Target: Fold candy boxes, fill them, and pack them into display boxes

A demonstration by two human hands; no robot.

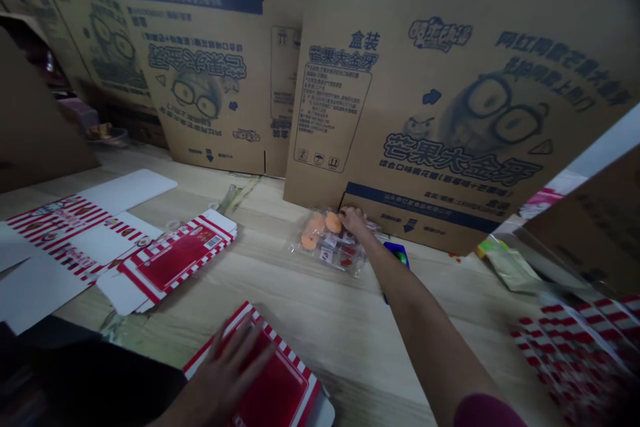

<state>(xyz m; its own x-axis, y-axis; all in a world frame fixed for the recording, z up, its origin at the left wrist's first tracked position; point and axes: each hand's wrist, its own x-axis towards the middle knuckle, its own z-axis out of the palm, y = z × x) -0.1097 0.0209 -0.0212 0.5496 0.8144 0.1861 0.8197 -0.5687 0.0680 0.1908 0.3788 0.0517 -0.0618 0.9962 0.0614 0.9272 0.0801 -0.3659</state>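
Red-and-white box [287, 377]: it lies slanted on the worktop [270, 267] at 6 to 7 o'clock in the view, its broad red panel up and a white flap showing at its near end; a spot close to the body, probably for easy reach.
Left hand [227, 363]: palm down over that box, fingers extended and spread, slightly blurred; it looks open, laid on the panel rather than wrapped round it, likely to steady the box.
Right hand [354, 220]: reaches out to 1 o'clock of the left hand, fingers bent down at the packets' far edge; whether they pinch the plastic cannot be told.
Clear packets [345, 255]: lie just below the middle of the view, with orange pieces [315, 230] at their 10 o'clock side; within the arm's reach, which seems the reason for that spot.
Blue item [397, 253]: near the packets at 3 o'clock, partly behind the forearm.
Big carton [400, 127]: stands from 12 to 2 o'clock, a backdrop that perhaps bounds the work area.
Second box [183, 257]: at 8 o'clock, overlapping an unfolded box [125, 240]; perhaps kept aside to leave room.
Striped stack [575, 347]: at 4 o'clock, blurred, beyond the right forearm.
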